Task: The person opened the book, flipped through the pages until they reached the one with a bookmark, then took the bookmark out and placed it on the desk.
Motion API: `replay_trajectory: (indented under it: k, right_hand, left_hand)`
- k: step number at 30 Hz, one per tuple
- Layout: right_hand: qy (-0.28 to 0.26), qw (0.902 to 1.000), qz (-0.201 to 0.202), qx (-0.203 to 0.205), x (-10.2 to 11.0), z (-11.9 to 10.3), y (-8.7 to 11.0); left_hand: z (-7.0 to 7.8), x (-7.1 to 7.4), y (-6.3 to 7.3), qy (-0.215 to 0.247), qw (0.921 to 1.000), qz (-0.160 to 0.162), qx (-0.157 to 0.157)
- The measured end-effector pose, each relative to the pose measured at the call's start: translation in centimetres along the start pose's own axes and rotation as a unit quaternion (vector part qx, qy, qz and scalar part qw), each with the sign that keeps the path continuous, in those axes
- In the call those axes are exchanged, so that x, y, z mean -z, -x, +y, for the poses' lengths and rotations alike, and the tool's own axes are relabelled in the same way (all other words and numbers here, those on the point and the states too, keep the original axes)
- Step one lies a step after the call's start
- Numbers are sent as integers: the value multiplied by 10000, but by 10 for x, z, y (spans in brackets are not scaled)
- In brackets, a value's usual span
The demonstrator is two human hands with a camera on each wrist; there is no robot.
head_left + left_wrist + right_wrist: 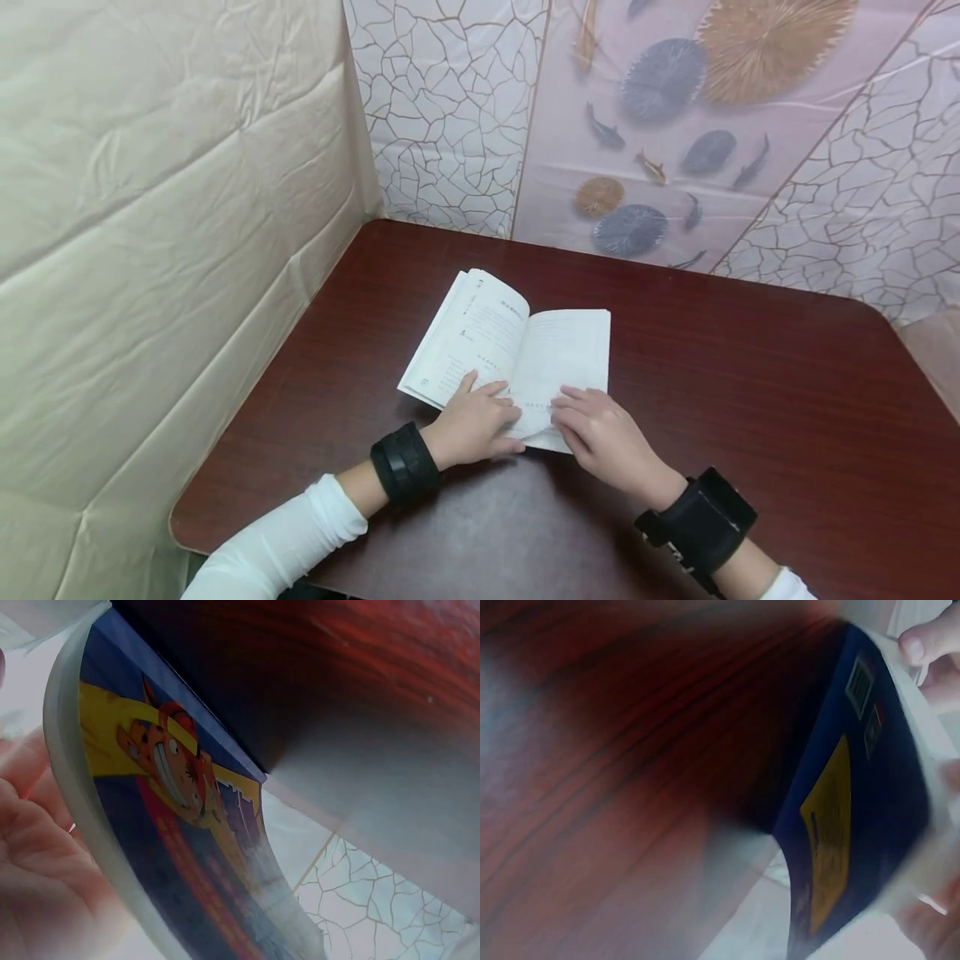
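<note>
An open book (564,350) lies on the table with its printed pages facing up. My left hand (474,425) rests on the lower part of the left page, fingers spread and thumb near the bottom edge by the spine. On the lower right page lie the loosely bent fingers of my right hand (603,437), close to a slightly raised page edge. The left wrist view shows the front cover (176,757), blue and yellow with a grinning spotted cartoon figure. In the right wrist view the dark blue back cover (885,795) carries a yellow panel and a barcode; the right hand is blurred there.
The dark red-brown wooden table (750,375) has rounded corners. A cream fabric-covered wall (187,208) stands along its left side. Behind the far edge hangs a patterned sheet (450,117) with fish and leaf shapes. Each wrist wears a black strap (405,462).
</note>
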State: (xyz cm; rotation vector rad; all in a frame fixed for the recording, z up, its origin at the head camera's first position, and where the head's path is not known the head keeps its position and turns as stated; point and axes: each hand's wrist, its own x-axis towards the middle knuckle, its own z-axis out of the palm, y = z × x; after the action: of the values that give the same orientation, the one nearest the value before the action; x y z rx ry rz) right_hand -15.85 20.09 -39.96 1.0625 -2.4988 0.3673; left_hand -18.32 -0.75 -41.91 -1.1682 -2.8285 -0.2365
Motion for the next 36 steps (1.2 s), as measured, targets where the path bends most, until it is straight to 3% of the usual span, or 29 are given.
replay_trajectory:
  k: [2,5,12,14,16,21,24,27,31,33,36]
  right_hand:
    - [-81,9988,465,94,-1,-2,-2]
    - [-219,9960,860,-78,-4,-4,-4]
    - [-101,9816,1196,-1483,-13,-5,-2]
    - [-88,9797,1014,-1725,-14,-4,0]
    - [30,9835,621,-1698,-14,-2,1]
    - [315,9895,-890,-1092,-15,-2,4]
    - [309,9850,-1381,-985,-14,-4,5]
    - [295,9837,-1460,-1008,-13,-5,3]
    - [231,9834,-1517,-971,-12,-4,1]
    - [181,9815,-1626,-998,-11,-4,1]
    - [99,9767,-1839,-1103,-12,-2,3]
  left_hand:
    - [0,0,0,6,10000,56,51]
    - [0,0,0,39,9998,118,138]
    - [2,1,0,141,9994,137,278]
    - [2,1,0,219,9990,130,355]
    - [2,2,0,271,9987,132,423]
    - [2,4,0,328,9983,183,450]
    - [0,4,0,590,9957,411,578]
    - [-4,7,-1,1323,9829,887,921]
    - [-14,17,0,2265,9486,1532,1595]
    - [-20,22,2,2332,9366,1759,1937]
    - [-30,26,5,1775,9385,1892,2277]
